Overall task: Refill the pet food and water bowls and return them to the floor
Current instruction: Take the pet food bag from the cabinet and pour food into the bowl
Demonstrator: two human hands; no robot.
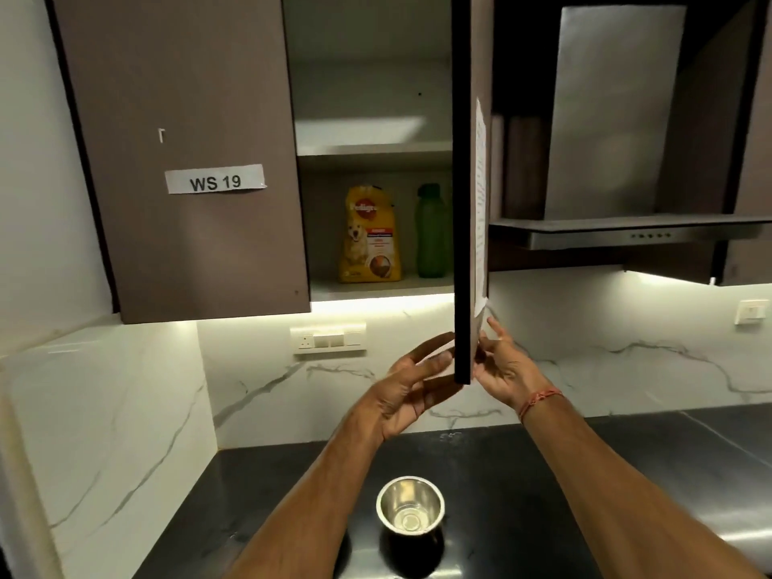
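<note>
A steel bowl [410, 505] stands upright on the black counter [259, 486], between my forearms. Above it an upper cabinet is open; its door [463, 194] swings out edge-on toward me. On the lower shelf stand a yellow dog food bag [370, 236] and a green bottle [431, 231]. My left hand [411, 386] is at the door's bottom corner, thumb and fingers against its left side. My right hand [499, 365] touches the same corner from the right, fingers spread along the door's face. A second bowl is not in view.
The closed cabinet door [188, 160] on the left carries a "WS 19" label. A range hood [618, 227] hangs at the right. A wall socket panel [328, 338] sits on the marble backsplash. A white marble side wall [104, 411] bounds the counter at left.
</note>
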